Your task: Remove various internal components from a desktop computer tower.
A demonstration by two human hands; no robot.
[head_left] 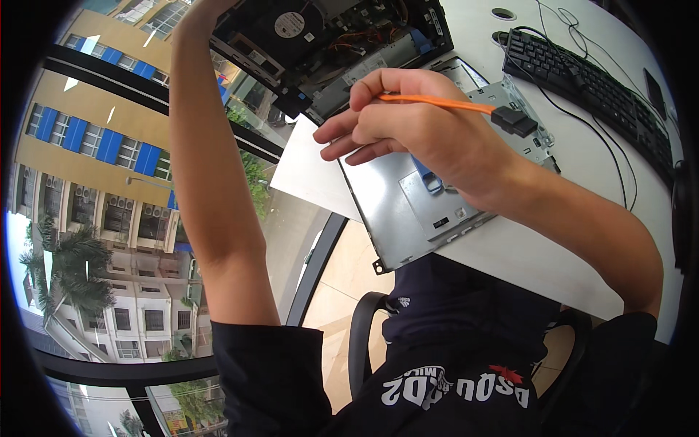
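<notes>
Between the thumb and index finger of my right hand (408,120) is an orange SATA cable (437,100). Its black connector (513,121) sticks out over the back of my wrist, and the other fingers curl loosely. Just beyond that hand stands an open black computer case (320,54), showing a round black fan (290,25), wires and a circuit board. My left arm reaches up to the case's left side. Only the edge of my left hand (207,9) shows at the top rim, with its fingers out of sight.
A silver metal panel (386,211) with a blue latch (429,178) lies on the white table (510,247), below my right hand. Beside it is a metal bracket (517,98). A black keyboard (582,95) and loose cables lie to the right. Windows line the left side.
</notes>
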